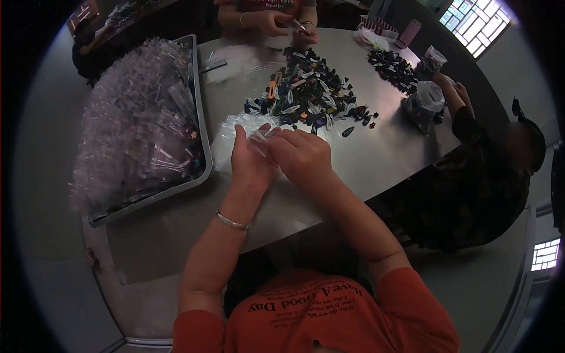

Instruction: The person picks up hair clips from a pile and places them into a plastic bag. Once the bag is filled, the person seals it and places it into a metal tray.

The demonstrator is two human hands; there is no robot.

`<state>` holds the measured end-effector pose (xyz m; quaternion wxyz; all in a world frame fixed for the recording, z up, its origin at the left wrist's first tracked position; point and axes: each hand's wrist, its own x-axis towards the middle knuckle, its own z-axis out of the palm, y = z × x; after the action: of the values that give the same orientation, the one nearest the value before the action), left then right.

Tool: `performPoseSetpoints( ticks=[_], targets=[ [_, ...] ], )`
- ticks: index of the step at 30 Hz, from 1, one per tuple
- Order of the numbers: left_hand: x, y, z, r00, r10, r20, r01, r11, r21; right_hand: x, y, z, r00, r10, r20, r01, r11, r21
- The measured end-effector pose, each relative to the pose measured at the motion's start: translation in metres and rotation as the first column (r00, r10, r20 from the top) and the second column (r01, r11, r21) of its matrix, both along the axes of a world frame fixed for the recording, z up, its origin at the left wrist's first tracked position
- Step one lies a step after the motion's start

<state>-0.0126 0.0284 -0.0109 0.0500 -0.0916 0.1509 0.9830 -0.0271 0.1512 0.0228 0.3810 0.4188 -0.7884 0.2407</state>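
Observation:
A small clear plastic bag [259,139] sits between my two hands. My left hand [250,157] is palm up beneath it, thumb raised apart and the other fingers partly covered; the bag rests against those fingers. From the right, my right hand [303,154] closes its fingers on the bag's edge. Whether anything is inside the bag cannot be made out. Under and behind my hands lies a stack of clear plastic bags [226,144]. Just beyond spreads a heap of hair clips [312,88], mostly dark, with some striped and one orange.
At left stands a large grey-rimmed tray [203,126] piled with filled clear packets [132,117]. Across the metal table [371,159], a person's hands [288,26] hold a small item. Another person sits at right, near filled plastic bags [425,103], a second dark heap [393,70] and a pink cup [408,34].

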Motion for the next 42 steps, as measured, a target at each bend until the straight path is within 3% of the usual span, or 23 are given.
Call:
performPoseSetpoints(
  ticks=[6, 9, 12, 15, 18, 21, 23, 24, 26, 27, 30, 33, 34, 42],
  targets=[
    [0.003, -0.001, 0.004, 1.000, -0.003, 0.006, 0.003, 1.000, -0.002, 0.003, -0.005, 0.002, 0.992, 0.033, 0.123, -0.008, 0.980, -0.198],
    [0.004, -0.001, 0.004, 1.000, -0.010, 0.002, 0.011, 1.000, -0.019, 0.003, -0.006, -0.001, 0.953, 0.159, 0.257, -0.081, 0.953, -0.290],
    [0.004, -0.002, 0.007, 0.997, -0.046, -0.067, 0.045, 0.999, -0.010, 0.006, -0.006, -0.002, 0.957, 0.147, 0.251, -0.100, 0.977, -0.191],
    [0.006, 0.000, 0.016, 0.998, 0.013, 0.060, -0.011, 0.999, -0.038, 0.007, -0.006, -0.004, 0.980, 0.120, 0.156, -0.107, 0.990, -0.091],
    [0.004, -0.002, 0.008, 0.998, -0.041, -0.038, 0.044, 0.997, 0.057, 0.009, -0.006, 0.000, 0.993, 0.042, 0.109, -0.045, 0.999, 0.029],
    [0.001, -0.007, 0.002, 0.993, -0.057, -0.105, 0.066, 0.994, 0.083, 0.009, 0.000, 0.005, 0.993, 0.104, 0.046, -0.103, 0.994, -0.027],
    [0.000, -0.009, 0.000, 0.993, -0.024, -0.111, 0.036, 0.994, 0.104, 0.009, 0.014, 0.007, 0.975, 0.215, 0.053, -0.193, 0.943, -0.273],
    [0.005, -0.008, 0.011, 0.999, 0.000, -0.049, 0.008, 0.987, 0.159, 0.009, 0.027, 0.005, 0.972, 0.187, 0.144, -0.132, 0.937, -0.323],
    [0.005, -0.007, 0.017, 0.996, 0.071, 0.046, -0.076, 0.991, 0.113, 0.004, 0.054, 0.001, 0.932, 0.026, 0.361, 0.106, 0.933, -0.343],
    [0.003, -0.008, 0.014, 0.997, 0.062, 0.046, -0.069, 0.986, 0.153, 0.002, 0.068, 0.001, 0.856, -0.134, 0.499, 0.283, 0.930, -0.235],
    [0.003, -0.007, 0.010, 0.999, 0.040, 0.030, -0.045, 0.985, 0.166, -0.026, 0.113, -0.028, 0.750, -0.494, 0.440, 0.534, 0.844, 0.037],
    [0.003, -0.005, 0.010, 1.000, 0.026, 0.015, -0.028, 0.988, 0.152, -0.043, 0.127, -0.038, 0.664, -0.644, 0.379, 0.632, 0.755, 0.176],
    [0.003, -0.005, 0.011, 1.000, 0.029, 0.013, -0.030, 0.988, 0.152, -0.044, 0.128, -0.037, 0.610, -0.647, 0.457, 0.606, 0.753, 0.257],
    [0.006, -0.001, 0.018, 0.994, 0.068, 0.081, -0.076, 0.992, 0.097, -0.042, 0.125, -0.041, 0.653, -0.649, 0.391, 0.614, 0.755, 0.228]
  ],
)
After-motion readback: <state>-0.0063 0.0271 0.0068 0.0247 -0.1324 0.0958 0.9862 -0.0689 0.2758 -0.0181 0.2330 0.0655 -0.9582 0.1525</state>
